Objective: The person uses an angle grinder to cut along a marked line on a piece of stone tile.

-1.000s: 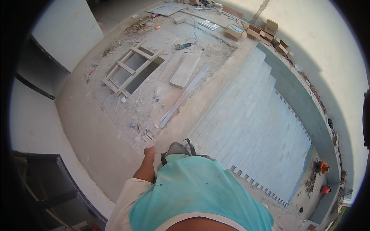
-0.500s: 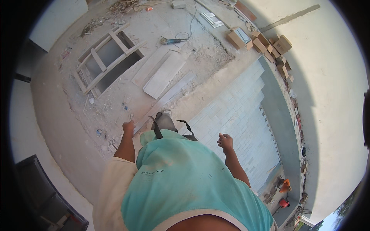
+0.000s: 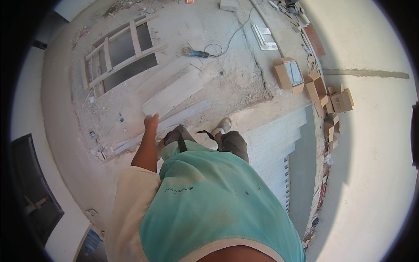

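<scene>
My left hand (image 3: 151,122) is held out in front of me at the near end of a pale wide board (image 3: 174,92). Its thumb and fingers look apart, and I see nothing held in them. It seems to hang over the floor rather than touch the board. A narrower pale plank (image 3: 185,114) lies just beyond my legs. My right hand is out of view, hidden behind my green and cream shirt (image 3: 218,196). One shoe (image 3: 222,125) shows on the dusty ground.
A blue angle grinder (image 3: 195,53) lies farther off, its cord trailing away. Wooden bars cross a rectangular floor opening (image 3: 126,72) at left. Opened cardboard boxes (image 3: 316,89) line the right wall. Pale tiles (image 3: 262,148) lie lower right, and rubble is scattered around.
I have stepped forward and turned right, so the scene has swung leftward. My right hand has gone out of view. My left hand has come closer to the boards.
</scene>
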Motion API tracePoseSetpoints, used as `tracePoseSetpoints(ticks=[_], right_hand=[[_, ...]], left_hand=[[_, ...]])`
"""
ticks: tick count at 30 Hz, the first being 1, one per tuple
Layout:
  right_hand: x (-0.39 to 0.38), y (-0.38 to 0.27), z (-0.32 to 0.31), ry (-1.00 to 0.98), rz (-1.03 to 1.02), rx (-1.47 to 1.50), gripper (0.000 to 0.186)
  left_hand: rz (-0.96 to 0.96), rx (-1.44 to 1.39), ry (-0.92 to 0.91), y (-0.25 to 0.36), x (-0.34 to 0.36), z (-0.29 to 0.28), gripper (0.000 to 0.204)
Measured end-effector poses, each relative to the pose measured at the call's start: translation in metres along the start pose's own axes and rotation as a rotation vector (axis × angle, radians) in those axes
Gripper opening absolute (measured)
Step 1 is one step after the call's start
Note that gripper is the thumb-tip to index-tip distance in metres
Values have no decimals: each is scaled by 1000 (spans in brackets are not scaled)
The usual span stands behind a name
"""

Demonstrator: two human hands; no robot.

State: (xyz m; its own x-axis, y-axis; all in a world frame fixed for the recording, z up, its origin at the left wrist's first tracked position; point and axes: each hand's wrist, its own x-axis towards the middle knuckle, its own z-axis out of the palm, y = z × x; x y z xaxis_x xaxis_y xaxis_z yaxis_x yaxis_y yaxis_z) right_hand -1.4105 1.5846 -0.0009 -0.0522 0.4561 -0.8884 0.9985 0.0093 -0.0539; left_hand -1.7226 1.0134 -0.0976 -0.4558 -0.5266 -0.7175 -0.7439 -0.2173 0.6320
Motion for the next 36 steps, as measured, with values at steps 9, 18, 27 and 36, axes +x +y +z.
tracePoseSetpoints(ticks=[9,18,27,36], right_hand=[[34,-606,-251,206,-787,157,23],[13,-890,-85,3,-1239,-559,53],[42,-947,84,-273,-1039,-1325,48],[81,-992,235,-440,-1031,-1604,36]], left_hand=[[-269,-52,108,-91,-68,153,63],[-84,-43,369,-33,5,319,64],[-220,304,-198,107,-125,397,41],[-474,32,-26,114,-141,460,64]])
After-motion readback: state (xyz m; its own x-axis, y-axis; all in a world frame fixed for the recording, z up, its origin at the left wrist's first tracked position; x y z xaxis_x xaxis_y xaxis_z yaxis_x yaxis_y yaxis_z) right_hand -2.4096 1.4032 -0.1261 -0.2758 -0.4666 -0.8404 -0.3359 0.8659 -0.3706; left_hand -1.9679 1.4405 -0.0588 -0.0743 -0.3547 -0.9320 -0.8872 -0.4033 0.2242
